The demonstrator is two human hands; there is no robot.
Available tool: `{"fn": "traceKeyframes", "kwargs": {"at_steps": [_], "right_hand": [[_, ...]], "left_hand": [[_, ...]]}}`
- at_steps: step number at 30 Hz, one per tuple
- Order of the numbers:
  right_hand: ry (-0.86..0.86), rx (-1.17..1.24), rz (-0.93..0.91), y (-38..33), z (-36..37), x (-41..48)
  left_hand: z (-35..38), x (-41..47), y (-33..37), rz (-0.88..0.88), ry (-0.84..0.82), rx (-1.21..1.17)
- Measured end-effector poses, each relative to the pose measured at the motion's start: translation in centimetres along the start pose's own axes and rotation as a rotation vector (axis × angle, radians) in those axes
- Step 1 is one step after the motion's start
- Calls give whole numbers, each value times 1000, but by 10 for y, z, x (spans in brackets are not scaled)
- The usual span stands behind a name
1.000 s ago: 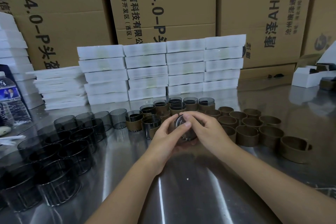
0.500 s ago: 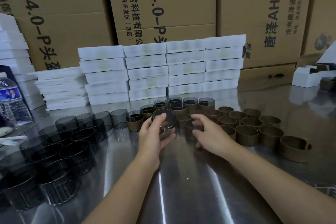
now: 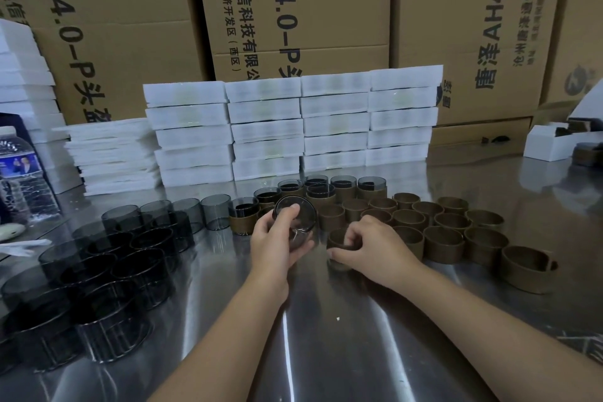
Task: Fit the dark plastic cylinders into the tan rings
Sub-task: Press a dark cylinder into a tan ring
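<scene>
My left hand [image 3: 277, 243] grips a dark see-through cylinder [image 3: 298, 222], tilted with its open end facing me, just above the steel table. My right hand [image 3: 370, 246] pinches a tan ring [image 3: 337, 238] that stands on the table to the right of the cylinder. Several loose dark cylinders [image 3: 98, 271] crowd the left of the table. Several bare tan rings [image 3: 443, 232] sit in rows to the right. Behind my hands stand several rings with cylinders fitted in them [image 3: 326, 189].
Stacks of white foam trays [image 3: 293, 127] line the back of the steel table [image 3: 326, 336], with big cardboard boxes [image 3: 293, 10] behind. A water bottle [image 3: 23, 173] stands at the far left. White boxes [image 3: 551, 143] sit at the far right.
My hands came apart from in front of me. The left carried the cylinder up and left, the right went down onto a tan ring on the table.
</scene>
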State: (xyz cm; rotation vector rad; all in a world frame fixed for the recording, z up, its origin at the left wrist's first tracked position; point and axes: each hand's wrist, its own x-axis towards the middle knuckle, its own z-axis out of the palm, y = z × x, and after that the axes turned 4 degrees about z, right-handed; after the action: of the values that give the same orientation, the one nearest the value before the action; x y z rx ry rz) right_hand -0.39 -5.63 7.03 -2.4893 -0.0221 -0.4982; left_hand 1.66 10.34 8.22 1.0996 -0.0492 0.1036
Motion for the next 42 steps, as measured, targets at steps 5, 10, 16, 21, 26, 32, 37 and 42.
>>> {"fn": "traceKeyframes", "kwargs": {"at_steps": [5, 10, 16, 21, 26, 32, 37, 42], "right_hand": [[90, 34, -5, -6, -1, -3], [205, 93, -10, -8, -2, -3], [381, 354, -160, -12, -5, -3], [399, 398, -287, -18, -4, -7], [378, 354, -391, -22, -3, -11], [311, 310, -418, -23, -2, -14], [278, 317, -449, -23, -2, -14], [256, 358, -477, -21, -2, -13]], "left_hand": [[1, -2, 2, -6, 9, -2], [1, -3, 2, 1, -2, -22], [5, -5, 3, 2, -49, -38], [7, -8, 2, -32, -87, 60], [9, -12, 4, -146, -150, 113], [10, -15, 3, -163, -249, 145], [8, -17, 2, -135, -295, 131], [7, -15, -1, -104, -268, 105]]}}
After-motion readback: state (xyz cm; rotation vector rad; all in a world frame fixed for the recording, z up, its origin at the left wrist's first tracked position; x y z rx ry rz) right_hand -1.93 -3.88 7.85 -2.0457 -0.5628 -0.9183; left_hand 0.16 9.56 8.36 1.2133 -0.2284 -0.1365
